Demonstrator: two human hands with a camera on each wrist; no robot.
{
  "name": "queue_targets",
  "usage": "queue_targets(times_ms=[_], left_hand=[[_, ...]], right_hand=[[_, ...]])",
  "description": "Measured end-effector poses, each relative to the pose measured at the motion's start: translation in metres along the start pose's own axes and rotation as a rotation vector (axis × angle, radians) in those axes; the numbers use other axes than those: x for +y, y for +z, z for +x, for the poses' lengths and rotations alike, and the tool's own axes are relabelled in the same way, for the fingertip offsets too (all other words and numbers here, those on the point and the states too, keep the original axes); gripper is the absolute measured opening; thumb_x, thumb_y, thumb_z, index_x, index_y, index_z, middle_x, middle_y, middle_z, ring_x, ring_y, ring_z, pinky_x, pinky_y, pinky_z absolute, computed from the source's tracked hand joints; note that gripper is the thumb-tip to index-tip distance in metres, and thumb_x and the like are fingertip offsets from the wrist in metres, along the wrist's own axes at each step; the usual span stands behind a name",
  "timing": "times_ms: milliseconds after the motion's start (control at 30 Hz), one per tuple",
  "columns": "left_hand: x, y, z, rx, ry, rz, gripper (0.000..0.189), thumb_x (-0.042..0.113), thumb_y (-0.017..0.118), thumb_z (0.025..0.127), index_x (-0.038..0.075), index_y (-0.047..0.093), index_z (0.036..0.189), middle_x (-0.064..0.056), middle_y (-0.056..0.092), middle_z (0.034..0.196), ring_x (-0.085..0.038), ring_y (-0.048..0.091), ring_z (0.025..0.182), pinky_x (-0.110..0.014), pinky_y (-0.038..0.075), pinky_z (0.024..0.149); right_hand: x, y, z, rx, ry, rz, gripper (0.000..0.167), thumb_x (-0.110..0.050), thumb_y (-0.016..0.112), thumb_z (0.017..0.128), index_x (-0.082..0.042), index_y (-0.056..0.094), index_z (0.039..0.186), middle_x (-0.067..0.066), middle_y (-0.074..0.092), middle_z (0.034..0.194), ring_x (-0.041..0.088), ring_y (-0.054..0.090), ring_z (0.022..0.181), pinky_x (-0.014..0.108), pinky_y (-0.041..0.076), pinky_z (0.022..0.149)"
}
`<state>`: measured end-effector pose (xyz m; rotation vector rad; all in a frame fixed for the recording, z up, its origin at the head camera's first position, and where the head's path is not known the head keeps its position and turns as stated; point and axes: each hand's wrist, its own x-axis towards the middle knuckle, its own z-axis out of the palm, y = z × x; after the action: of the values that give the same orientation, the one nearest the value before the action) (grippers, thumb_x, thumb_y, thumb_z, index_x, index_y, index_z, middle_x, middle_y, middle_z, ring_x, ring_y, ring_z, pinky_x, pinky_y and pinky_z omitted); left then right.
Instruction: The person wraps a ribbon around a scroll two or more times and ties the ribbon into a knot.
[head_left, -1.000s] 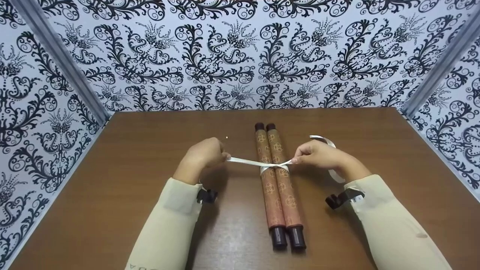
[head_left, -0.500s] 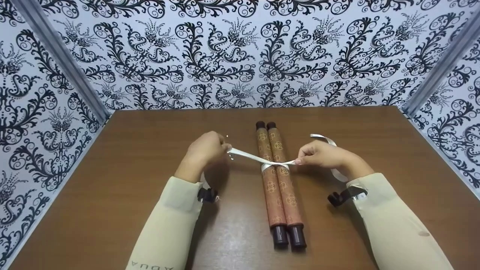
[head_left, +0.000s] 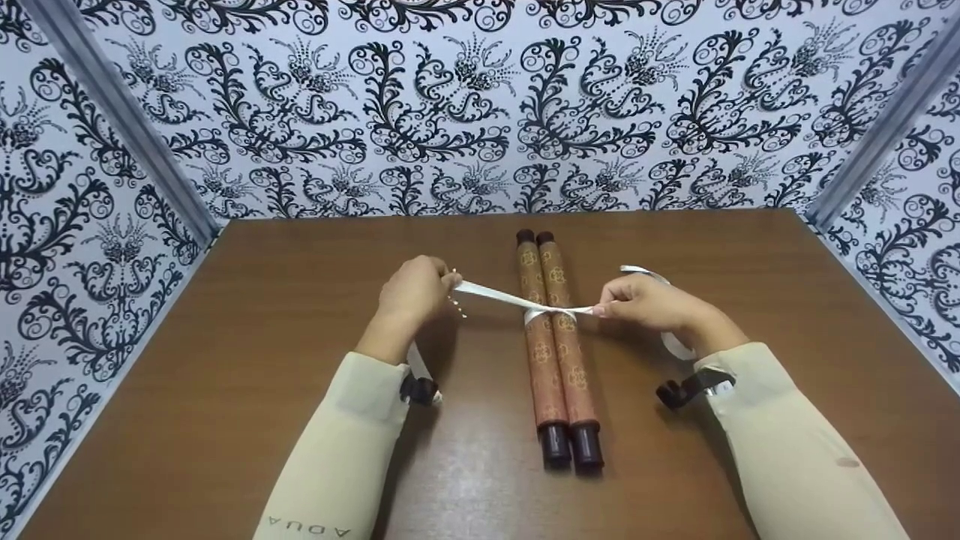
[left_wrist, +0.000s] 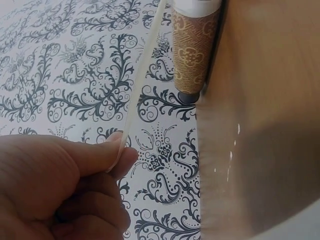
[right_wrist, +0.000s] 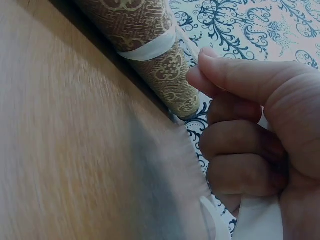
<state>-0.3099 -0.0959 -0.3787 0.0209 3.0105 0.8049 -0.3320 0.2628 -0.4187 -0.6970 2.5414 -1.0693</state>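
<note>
Two rolled scrolls, the left scroll (head_left: pixel 541 356) and the right scroll (head_left: pixel 576 371), lie side by side, in brown-red patterned cloth with dark end knobs. A white ribbon (head_left: pixel 495 293) wraps around their middle and crosses on top. My left hand (head_left: pixel 414 298) pinches one ribbon length between thumb and forefinger, left of the scrolls. On the other side, my right hand (head_left: pixel 651 304) pinches the opposite length close to the crossing. Both lengths look taut. In the right wrist view the ribbon band (right_wrist: pixel 150 50) hugs one scroll; the other fingers are curled into the palm.
The scrolls lie on a brown wooden table (head_left: pixel 300 300). Behind it stands a wall with black scrollwork (head_left: pixel 480 112). A loose ribbon tail (head_left: pixel 675 346) curls behind the right wrist, and another tail (head_left: pixel 418 364) hangs by the left. Black straps circle both sleeves.
The left hand has risen and moved slightly toward the wall, lifting its ribbon length. Both scrolls have slid a little toward the wall. The right hand has shifted slightly right, still pinching.
</note>
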Motion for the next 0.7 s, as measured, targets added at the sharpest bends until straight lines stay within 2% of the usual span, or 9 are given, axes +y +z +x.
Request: queue_targets(times_ms=[167, 367, 467, 567, 700], left_hand=[[-0.0025, -0.0005, 0.0002, -0.021, 0.006, 0.001, 0.031, 0.036, 0.063, 0.103, 0.011, 0.074, 0.09, -0.007, 0.074, 0.097, -0.03, 0.067, 0.095, -0.053, 0.052, 0.089], [-0.0069, -0.0022, -0.0025, -0.082, 0.021, 0.062, 0.033, 0.034, 0.065, 0.102, 0.013, 0.064, 0.075, -0.006, 0.067, 0.089, -0.025, 0.06, 0.085, -0.047, 0.052, 0.081], [-0.0069, -0.0033, -0.0051, -0.112, 0.017, 0.097, 0.032, 0.033, 0.067, 0.1, 0.013, 0.065, 0.075, -0.009, 0.072, 0.096, -0.028, 0.065, 0.092, -0.049, 0.054, 0.086], [-0.0062, -0.0035, -0.007, -0.126, 0.01, 0.118, 0.027, 0.032, 0.068, 0.099, 0.011, 0.072, 0.082, -0.012, 0.075, 0.107, -0.032, 0.069, 0.102, -0.053, 0.054, 0.093], [-0.0059, -0.0011, -0.0085, -0.138, 0.006, 0.141, 0.025, 0.03, 0.068, 0.098, 0.011, 0.077, 0.087, -0.012, 0.076, 0.11, -0.032, 0.07, 0.105, -0.054, 0.055, 0.093]], right_hand=[[0.004, -0.0003, 0.0012, 0.027, 0.015, -0.019, 0.025, -0.023, 0.07, 0.098, -0.001, 0.069, 0.086, -0.01, 0.051, 0.066, 0.006, 0.043, 0.063, 0.021, 0.037, 0.058], [0.0044, -0.0012, 0.0021, 0.051, 0.005, -0.064, 0.025, -0.024, 0.071, 0.098, -0.002, 0.07, 0.085, -0.012, 0.048, 0.062, 0.005, 0.041, 0.06, 0.022, 0.035, 0.056], [0.0049, -0.0012, 0.0022, 0.053, 0.016, -0.084, 0.024, -0.024, 0.071, 0.098, -0.003, 0.07, 0.086, -0.012, 0.046, 0.061, 0.005, 0.04, 0.059, 0.022, 0.034, 0.055], [0.0059, -0.0002, 0.0021, 0.036, 0.018, -0.061, 0.024, -0.023, 0.071, 0.098, -0.001, 0.07, 0.087, -0.012, 0.048, 0.063, 0.005, 0.041, 0.06, 0.022, 0.034, 0.056], [0.0085, 0.0024, 0.0025, -0.004, 0.004, -0.014, 0.025, -0.02, 0.07, 0.099, 0.002, 0.068, 0.087, -0.01, 0.051, 0.067, 0.005, 0.043, 0.063, 0.021, 0.036, 0.059]])
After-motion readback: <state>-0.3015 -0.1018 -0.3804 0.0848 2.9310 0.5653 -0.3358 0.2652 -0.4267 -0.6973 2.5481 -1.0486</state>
